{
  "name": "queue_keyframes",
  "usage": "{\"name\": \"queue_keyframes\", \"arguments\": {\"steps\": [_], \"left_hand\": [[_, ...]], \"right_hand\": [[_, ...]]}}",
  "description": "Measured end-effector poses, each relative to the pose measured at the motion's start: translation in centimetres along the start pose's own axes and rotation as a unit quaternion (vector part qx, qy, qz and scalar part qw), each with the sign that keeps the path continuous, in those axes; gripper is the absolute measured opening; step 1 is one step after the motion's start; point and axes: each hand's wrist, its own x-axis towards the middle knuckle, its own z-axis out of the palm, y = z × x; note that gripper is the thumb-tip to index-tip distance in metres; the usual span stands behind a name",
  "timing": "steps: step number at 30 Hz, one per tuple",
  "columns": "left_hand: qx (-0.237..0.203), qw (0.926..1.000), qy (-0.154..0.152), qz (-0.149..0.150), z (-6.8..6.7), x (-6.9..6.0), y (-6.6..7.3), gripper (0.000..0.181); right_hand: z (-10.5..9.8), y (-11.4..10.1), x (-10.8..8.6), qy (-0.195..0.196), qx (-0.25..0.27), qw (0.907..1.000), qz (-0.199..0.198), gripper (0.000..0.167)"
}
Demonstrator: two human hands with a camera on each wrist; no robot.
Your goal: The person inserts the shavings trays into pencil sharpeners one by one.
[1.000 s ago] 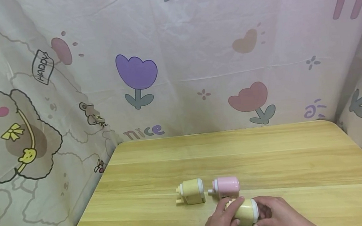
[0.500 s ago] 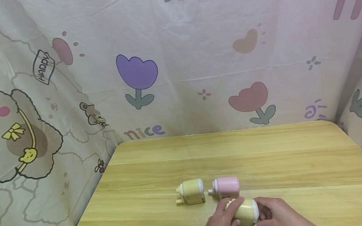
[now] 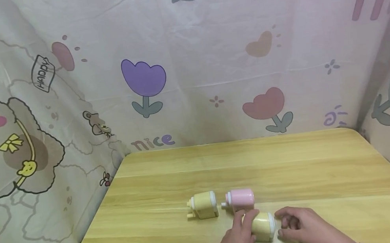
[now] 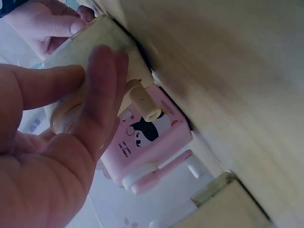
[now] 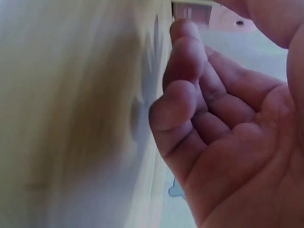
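A yellow hand-crank pencil sharpener (image 3: 263, 227) with a white rim on its right end stands near the front of the table. My left hand (image 3: 234, 240) grips its left end, fingers over the top; the stubby crank knob (image 4: 146, 105) shows beside the fingers in the left wrist view. My right hand (image 3: 304, 225) is just right of the sharpener, apart from it, with fingers loosely bent and nothing in them. Just behind stands a pink sharpener (image 3: 243, 198), its front printed with a black-and-white figure in the left wrist view.
A second yellow sharpener (image 3: 205, 204) stands left of the pink one, its crank pointing left. Everything rests on a wood-grain table (image 3: 150, 237). A printed cloth (image 3: 201, 49) hangs along the table's back and sides.
My right hand has let go of the front yellow sharpener and drawn slightly to the right. The left hand keeps its hold. The head view has shifted a little.
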Motion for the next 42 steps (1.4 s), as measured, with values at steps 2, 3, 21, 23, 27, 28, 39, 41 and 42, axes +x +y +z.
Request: {"name": "queue_keyframes", "arguments": {"steps": [2, 3, 21, 23, 27, 28, 39, 41, 42], "left_hand": [[-0.003, 0.9998, -0.014, 0.013, 0.0, 0.5, 0.1, 0.066], [-0.007, 0.9996, -0.023, 0.016, 0.0, 0.8, 0.1, 0.066], [0.032, 0.9993, 0.004, 0.020, 2.8, 6.8, 2.2, 0.062], [0.037, 0.9993, -0.006, -0.005, 2.9, 7.4, 2.4, 0.063], [0.042, 0.9980, -0.018, -0.043, 3.2, 8.3, 2.6, 0.067], [0.040, 0.9977, -0.022, -0.052, 3.2, 8.4, 2.6, 0.067], [0.033, 0.9941, -0.048, -0.092, 3.2, 8.9, 3.0, 0.069], [0.033, 0.9936, -0.047, -0.097, 3.1, 8.9, 3.1, 0.074], [0.032, 0.9936, -0.045, -0.098, 3.0, 8.9, 3.1, 0.077]], "right_hand": [[-0.5, 0.2, -0.2, 0.016, -0.015, 0.9997, 0.001, 0.038], [-0.7, 0.3, -0.2, 0.026, -0.024, 0.9994, 0.001, 0.036], [-3.4, 1.5, -1.4, 0.144, -0.071, 0.9809, 0.109, 0.027], [-3.4, 1.5, -1.4, 0.149, -0.074, 0.9789, 0.119, 0.027], [-3.4, 1.6, -1.4, 0.153, -0.074, 0.9771, 0.127, 0.027], [-3.3, 1.6, -1.4, 0.153, -0.074, 0.9775, 0.126, 0.027], [-3.2, 1.7, -1.5, 0.134, -0.081, 0.9848, 0.075, 0.028], [-3.2, 1.8, -1.6, 0.128, -0.081, 0.9859, 0.071, 0.030], [-3.2, 1.8, -1.6, 0.125, -0.080, 0.9865, 0.069, 0.031]]}}
